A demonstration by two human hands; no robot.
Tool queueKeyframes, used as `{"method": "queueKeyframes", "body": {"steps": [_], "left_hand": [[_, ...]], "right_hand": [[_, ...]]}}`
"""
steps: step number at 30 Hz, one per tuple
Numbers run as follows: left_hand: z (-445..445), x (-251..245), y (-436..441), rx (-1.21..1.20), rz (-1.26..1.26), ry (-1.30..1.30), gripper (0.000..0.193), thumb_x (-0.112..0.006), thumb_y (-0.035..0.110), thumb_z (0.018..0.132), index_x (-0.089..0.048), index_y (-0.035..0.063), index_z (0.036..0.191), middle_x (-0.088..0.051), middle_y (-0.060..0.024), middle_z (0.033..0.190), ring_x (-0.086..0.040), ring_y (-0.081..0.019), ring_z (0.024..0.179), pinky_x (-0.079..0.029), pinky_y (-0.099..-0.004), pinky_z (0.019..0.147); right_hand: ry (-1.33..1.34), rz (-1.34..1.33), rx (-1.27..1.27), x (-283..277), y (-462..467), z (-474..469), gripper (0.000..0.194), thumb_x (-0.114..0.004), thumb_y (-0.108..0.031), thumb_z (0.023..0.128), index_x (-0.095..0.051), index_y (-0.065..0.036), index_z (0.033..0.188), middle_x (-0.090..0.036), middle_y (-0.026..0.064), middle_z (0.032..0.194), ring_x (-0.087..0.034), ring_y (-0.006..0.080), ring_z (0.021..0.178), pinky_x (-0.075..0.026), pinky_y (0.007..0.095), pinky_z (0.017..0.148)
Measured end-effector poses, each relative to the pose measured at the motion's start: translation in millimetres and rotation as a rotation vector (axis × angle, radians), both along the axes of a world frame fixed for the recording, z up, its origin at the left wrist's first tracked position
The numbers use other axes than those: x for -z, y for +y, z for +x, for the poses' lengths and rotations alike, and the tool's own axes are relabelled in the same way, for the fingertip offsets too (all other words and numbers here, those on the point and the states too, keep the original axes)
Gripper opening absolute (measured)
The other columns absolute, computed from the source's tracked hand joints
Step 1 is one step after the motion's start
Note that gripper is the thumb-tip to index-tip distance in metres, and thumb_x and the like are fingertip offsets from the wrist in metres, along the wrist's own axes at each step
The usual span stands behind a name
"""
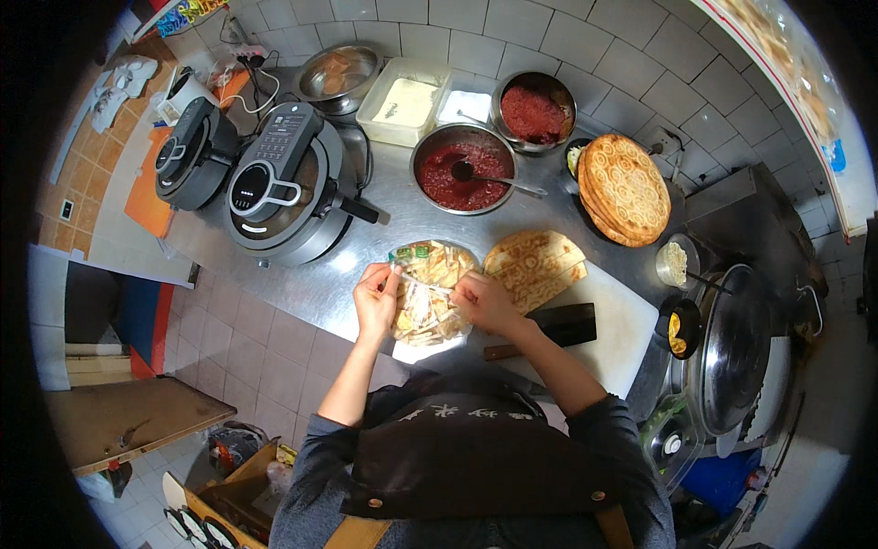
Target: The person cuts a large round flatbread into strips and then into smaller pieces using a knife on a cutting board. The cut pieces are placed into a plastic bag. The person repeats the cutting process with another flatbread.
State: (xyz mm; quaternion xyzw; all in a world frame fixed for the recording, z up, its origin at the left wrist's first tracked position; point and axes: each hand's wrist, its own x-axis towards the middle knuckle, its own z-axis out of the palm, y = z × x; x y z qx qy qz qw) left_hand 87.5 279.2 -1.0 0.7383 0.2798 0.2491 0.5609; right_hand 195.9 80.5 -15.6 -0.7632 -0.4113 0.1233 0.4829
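Observation:
Cut flatbread pieces fill a clear plastic bag [429, 322] on the steel worktop before me. My left hand [376, 296] pinches a twisted end of the bag's mouth at its left side. On the other side, my right hand [485, 302] grips the opposite end, so the plastic is stretched between them. A flatbread [531, 264] sliced into strips lies beyond my right hand, partly on a white cutting board [627, 319]. Under my right forearm rests a cleaver [566, 324] with a dark blade and wooden handle.
Bowls of red sauce [439, 180] and red paste [531, 113] stand at the back, one with a ladle. Whole flatbreads [624, 189] are stacked at the right. Two electric cookers [288, 192] occupy the left. A large round lid [735, 357] is at far right.

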Motion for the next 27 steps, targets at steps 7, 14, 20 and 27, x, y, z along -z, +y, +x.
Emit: {"method": "queueKeyframes", "body": {"steps": [7,14,20,27], "left_hand": [[3,0,9,0.408,-0.817,-0.038,0.013,-0.058,0.02,0.104,-0.063,0.0085,0.107,-0.057,-0.0022,0.078,-0.048,-0.0075,0.057,-0.04,-0.0218,0.055],[7,-18,-7,0.624,-0.067,0.165,0.022,-0.06,0.018,0.101,-0.06,0.0035,0.118,-0.061,-0.002,0.093,-0.053,-0.0085,0.08,-0.046,-0.025,0.072],[0,-2,-13,0.595,0.169,0.001,0.016,-0.061,0.016,0.101,-0.069,0.0015,0.1,-0.057,-0.0044,0.086,-0.054,-0.0142,0.084,-0.044,-0.0294,0.076],[-5,-5,-20,0.532,0.119,0.012,0.019,-0.061,0.018,0.1,-0.068,0.0014,0.095,-0.054,-0.0049,0.082,-0.05,-0.0174,0.077,-0.041,-0.0268,0.074]], "right_hand": [[0.492,-0.065,0.082,-4,12,12,0.023,-0.07,-0.02,0.092,-0.06,-0.002,0.081,-0.054,-0.0026,0.068,-0.048,0.0064,0.065,-0.041,0.0279,0.058],[0.464,-0.007,0.021,-32,37,12,0.025,-0.071,-0.018,0.088,-0.061,0.001,0.077,-0.059,0.0037,0.067,-0.05,0.0089,0.063,-0.043,0.0303,0.058],[0.375,-0.112,0.07,-44,17,0,0.03,-0.076,-0.027,0.084,-0.061,-0.002,0.089,-0.061,0.0096,0.078,-0.059,0.0181,0.072,-0.049,0.035,0.067],[0.033,-0.384,-0.015,-6,-13,-23,0.035,-0.072,-0.035,0.086,-0.061,-0.002,0.093,-0.064,0.0135,0.085,-0.063,0.0299,0.08,-0.05,0.042,0.072]]}}
